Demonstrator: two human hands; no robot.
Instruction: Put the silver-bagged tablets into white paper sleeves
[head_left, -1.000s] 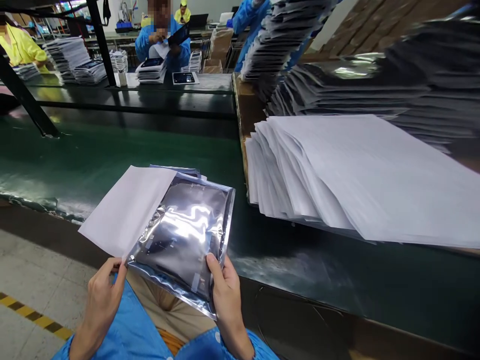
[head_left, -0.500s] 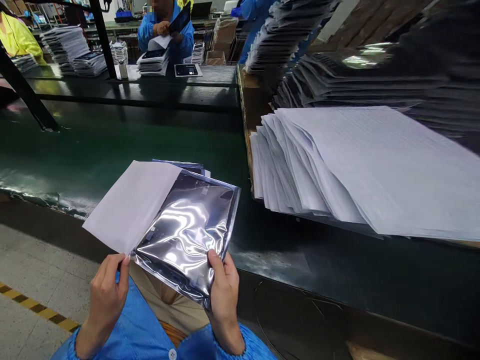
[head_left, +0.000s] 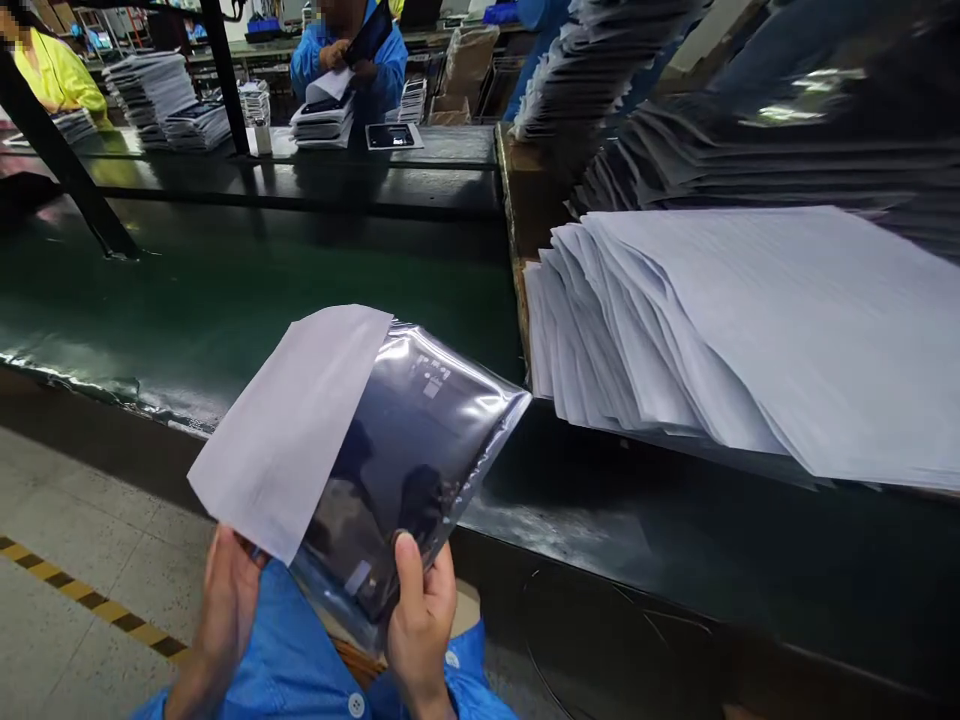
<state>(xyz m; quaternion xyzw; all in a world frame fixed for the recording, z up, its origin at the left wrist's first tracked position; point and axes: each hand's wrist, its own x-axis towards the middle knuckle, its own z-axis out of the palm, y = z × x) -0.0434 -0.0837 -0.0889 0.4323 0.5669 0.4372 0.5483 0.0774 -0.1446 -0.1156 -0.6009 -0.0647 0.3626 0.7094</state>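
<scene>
Clearly the right hand (head_left: 420,620) has the bag (head_left: 431,430) pinched at its lower edge, thumb flat on the shiny front, fingers hidden behind. The left hand (head_left: 225,600), at nine o'clock from it, is curled closed about the bottom corner of the sheet (head_left: 292,430); how tightly, I cannot tell. Sheet and bag are held low, at six o'clock in view, both tilted toward one o'clock, the sheet overlapping the bag's left half. Whether it lies inside the mouth or just on top is not clear. To my mind the work goes best with the thumb pinning only the front film and the sheet flat, its edge parallel to the bag's side, so no corner buckles. Beyond, at twelve o'clock, runs the green belt (head_left: 225,300); at two o'clock lies a fanned stack (head_left: 750,330) of white sheets, with dark bags (head_left: 750,160) piled behind it
</scene>
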